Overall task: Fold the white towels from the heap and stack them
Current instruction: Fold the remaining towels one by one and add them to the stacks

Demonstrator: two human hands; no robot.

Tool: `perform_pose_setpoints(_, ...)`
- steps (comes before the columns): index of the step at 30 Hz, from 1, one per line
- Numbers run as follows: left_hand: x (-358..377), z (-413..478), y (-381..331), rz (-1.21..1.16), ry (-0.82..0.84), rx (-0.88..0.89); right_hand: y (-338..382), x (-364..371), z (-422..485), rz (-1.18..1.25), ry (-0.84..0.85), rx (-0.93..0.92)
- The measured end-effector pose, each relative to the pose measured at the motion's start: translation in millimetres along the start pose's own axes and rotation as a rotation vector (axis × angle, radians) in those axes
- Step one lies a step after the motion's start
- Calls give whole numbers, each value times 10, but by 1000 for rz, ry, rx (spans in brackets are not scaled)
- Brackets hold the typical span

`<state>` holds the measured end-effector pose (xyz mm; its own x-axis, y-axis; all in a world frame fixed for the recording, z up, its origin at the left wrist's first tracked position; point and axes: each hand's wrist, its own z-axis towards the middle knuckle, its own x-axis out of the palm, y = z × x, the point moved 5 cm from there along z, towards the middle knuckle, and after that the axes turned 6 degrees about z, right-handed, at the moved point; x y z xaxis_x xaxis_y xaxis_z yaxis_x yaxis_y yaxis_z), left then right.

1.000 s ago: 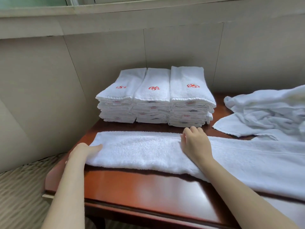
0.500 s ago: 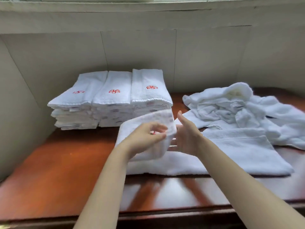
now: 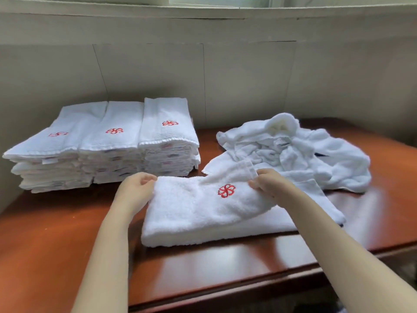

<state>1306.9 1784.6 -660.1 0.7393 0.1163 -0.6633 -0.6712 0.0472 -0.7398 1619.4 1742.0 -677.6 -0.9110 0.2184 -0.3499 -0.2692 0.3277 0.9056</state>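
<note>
A white towel (image 3: 194, 218) lies folded over on the reddish-brown wooden counter (image 3: 52, 245), near the front edge and in the middle of the view. Its upper layer shows a red embroidered emblem (image 3: 226, 190) facing up, and a lower layer sticks out to the right beneath it. The left hand (image 3: 133, 193) grips the towel's far left corner. Its fingers (image 3: 146, 178) are curled round the edge, with thumb and fingertips pinching the cloth. The right hand (image 3: 270, 184) holds the far right part of the towel just beside the emblem. Its fingers (image 3: 256, 184) are narrow and pinch a raised fold of cloth, whose hemmed end stands up behind the hand.

Behind the towel to the left, three stacks of folded towels (image 3: 108, 152) stand side by side, touching one another and set back against the wall (image 3: 248, 82). The top towel of each stack carries the same red emblem, and small labels (image 3: 168, 145) show along the folded edges. The near side of the stacks is just beyond the left hand.

To the right at the back lies the heap (image 3: 304, 152) of loose, crumpled white towels. One flat corner of it reaches toward the towel in hand; whether they touch I cannot tell. A pale ledge (image 3: 203, 10) runs along the top of the wall.
</note>
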Motion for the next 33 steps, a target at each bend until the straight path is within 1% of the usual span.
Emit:
perform_pose_setpoints(1, 16, 19, 52, 33, 3, -39, 16, -131, 14, -4, -8, 13)
perform_pose_setpoints(2, 57, 31, 96, 69, 40, -81, 36, -258, 18, 9, -27, 23)
perform_pose_setpoints(4, 206, 11, 164, 110, 187, -163, 42, -528, 39, -23, -99, 52)
perform_pose_setpoints(6, 383, -51, 175, 127, 328, -211, 13, -823, 46, -206, -213, 103)
perform_pose_setpoints(8, 549, -102, 138, 158, 404, -208, -87, -1097, 22, -391, -306, 93)
perform_pose_setpoints(10, 715, -155, 33, 131, 456, -188, -345, -1292, 74, -515, -339, 151)
perform_pose_setpoints(12, 875, -212, -91, 105, 479, -162, -584, -1335, 121, -542, -340, 196)
perform_pose_setpoints(14, 959, -238, -174, 138, 429, -121, -718, -1302, 136, -582, -311, 225)
perform_pose_setpoints(15, 973, -247, -193, 84, 408, -127, -738, -1284, 161, -596, -302, 210)
perform_pose_setpoints(17, 897, -249, -186, -120, 442, -188, -694, -1262, 153, -549, -284, 189)
perform_pose_setpoints(18, 794, -222, -161, -171, 443, -208, -670, -1235, 142, -526, -235, 201)
perform_pose_setpoints(19, 658, -177, -118, -159, 427, -205, -655, -1171, 123, -511, -151, 220)
perform_pose_setpoints(21, 351, -61, 44, -57, 363, -203, -652, -948, 30, -309, 14, 263)
perform_pose_setpoints(23, 98, 12, 270, 67, 297, -261, -614, -687, -29, -156, 134, 272)
perform_pose_setpoints(25, -7, 1, 484, 121, 280, -344, -553, -469, -52, -107, 207, 260)
perform_pose_setpoints(26, -17, -27, 550, 129, 287, -370, -515, -401, -53, -96, 212, 249)
perform_pose_setpoints(28, -7, -50, 627, 131, 290, -390, -459, -351, -27, -72, 171, 226)
perform_pose_setpoints(33, 16, -22, 642, 114, 297, -384, -461, -355, -23, -22, 89, 240)
